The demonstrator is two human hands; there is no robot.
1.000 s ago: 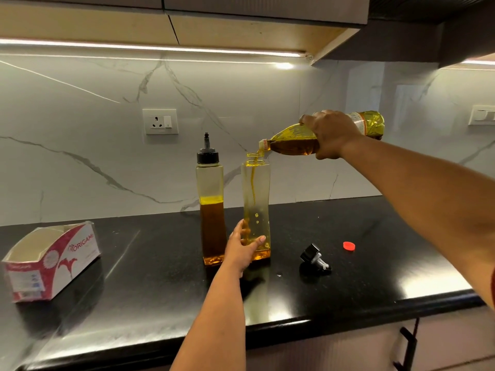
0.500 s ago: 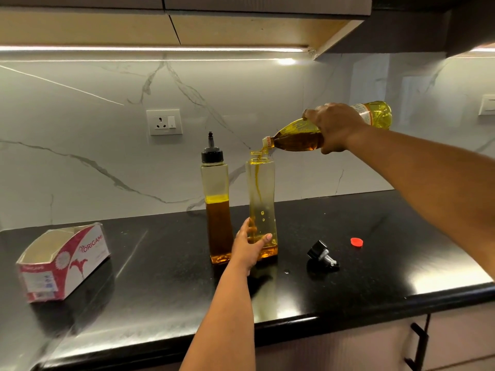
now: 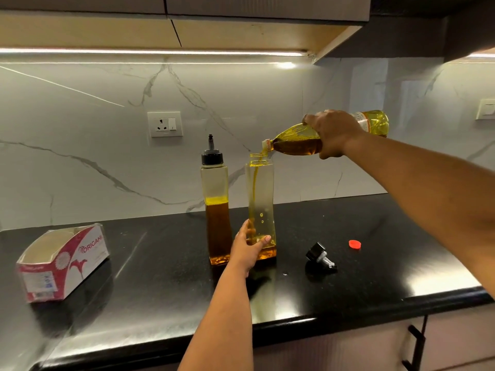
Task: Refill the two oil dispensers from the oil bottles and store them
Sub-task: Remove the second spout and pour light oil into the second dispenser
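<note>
A person pours oil from a bottle into an uncapped dispenser on a black kitchen counter.

The right hand (image 3: 333,133) grasps the tilted oil bottle (image 3: 294,141), its neck at the open dispenser (image 3: 261,207); the left hand (image 3: 247,249) curls round that dispenser's base; a capped dispenser (image 3: 215,210) stands touching beside it, half full; a black spout cap (image 3: 320,255) and red cap (image 3: 354,244) lie to the right; a box (image 3: 64,261) reading "ORIGAMI" sits far left.

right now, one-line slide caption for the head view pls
Right hand tips the oil bottle into the open dispenser while the left hand steadies its base.
</note>
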